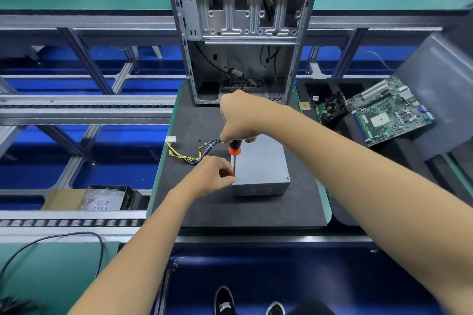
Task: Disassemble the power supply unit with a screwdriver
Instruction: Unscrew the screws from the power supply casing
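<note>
Grey metal is what the power supply unit [261,169] is made of, and it lies flat on a black mat [230,212] on the worktop, just in front of the empty computer case [238,41]. The box is out of the case already, so that part looks done. Its lid is on and the box looks whole, so I think the taking apart has only just begun.

The right hand [240,117] is curled tight round the top of the screwdriver [234,155], which has a black and orange handle. The tool stands almost straight up, with its tip down at the near left corner of the box top. The left hand [212,176] pinches the thin metal shaft low down, near the tip, to keep it steady. I cannot see the screw itself, because the fingers hide that spot.

One small screw [287,178] shows at the near right corner of the box top. That one looks like it is in place. The far corners are hidden by the right hand or too small to tell. So I think most screws are left to do, then the lid must come off.

A bunch of yellow and black wires [194,153] runs out of the box to the left. A green circuit board [391,112] lies well apart on the right.
</note>
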`<state>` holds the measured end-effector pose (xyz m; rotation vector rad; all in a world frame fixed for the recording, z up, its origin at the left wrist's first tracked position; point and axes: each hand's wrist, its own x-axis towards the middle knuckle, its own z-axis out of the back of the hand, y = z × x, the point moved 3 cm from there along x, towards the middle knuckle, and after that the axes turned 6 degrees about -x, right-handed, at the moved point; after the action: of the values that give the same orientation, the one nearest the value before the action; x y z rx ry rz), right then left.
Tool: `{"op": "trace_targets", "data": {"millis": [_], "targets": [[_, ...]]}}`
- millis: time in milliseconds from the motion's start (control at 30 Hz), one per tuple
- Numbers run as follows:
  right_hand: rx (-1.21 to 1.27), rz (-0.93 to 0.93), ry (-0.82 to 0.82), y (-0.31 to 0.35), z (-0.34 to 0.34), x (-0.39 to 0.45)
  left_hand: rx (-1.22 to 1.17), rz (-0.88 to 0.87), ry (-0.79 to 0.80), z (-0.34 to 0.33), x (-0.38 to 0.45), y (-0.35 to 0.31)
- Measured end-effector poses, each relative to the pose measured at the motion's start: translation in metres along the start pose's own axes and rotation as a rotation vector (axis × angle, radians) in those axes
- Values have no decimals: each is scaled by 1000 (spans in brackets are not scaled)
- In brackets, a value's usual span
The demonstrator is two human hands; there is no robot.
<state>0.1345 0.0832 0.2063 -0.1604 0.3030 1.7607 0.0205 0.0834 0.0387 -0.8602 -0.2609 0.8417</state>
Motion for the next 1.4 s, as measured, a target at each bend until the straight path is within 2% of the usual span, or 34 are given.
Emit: {"op": "trace_targets", "data": {"millis": [267, 367, 467, 667, 900, 1067, 1167, 1400], "targets": [[-238, 40, 71, 7, 1, -3, -62, 2, -6, -2, 1, 0], [-201, 57, 144, -4, 4, -1, -88, 23, -16, -1, 4, 0], [-223, 130, 196, -8, 5, -4, -140, 39, 15, 0, 7, 0], [-245, 370, 108, 12, 8, -5, -194, 14, 56, 1, 11, 1], [-183, 262, 13, -2, 16, -10, -164, 29, 88, 2, 16, 6], [-113, 65, 127, 1, 9, -10, -146, 35, 125, 4, 18, 3], [-236, 135, 85, 9, 7, -7, -135, 52, 139, 5, 18, 1], [-240, 234, 120, 1, 18, -17, -159, 70, 108, 3, 17, 1]]}}
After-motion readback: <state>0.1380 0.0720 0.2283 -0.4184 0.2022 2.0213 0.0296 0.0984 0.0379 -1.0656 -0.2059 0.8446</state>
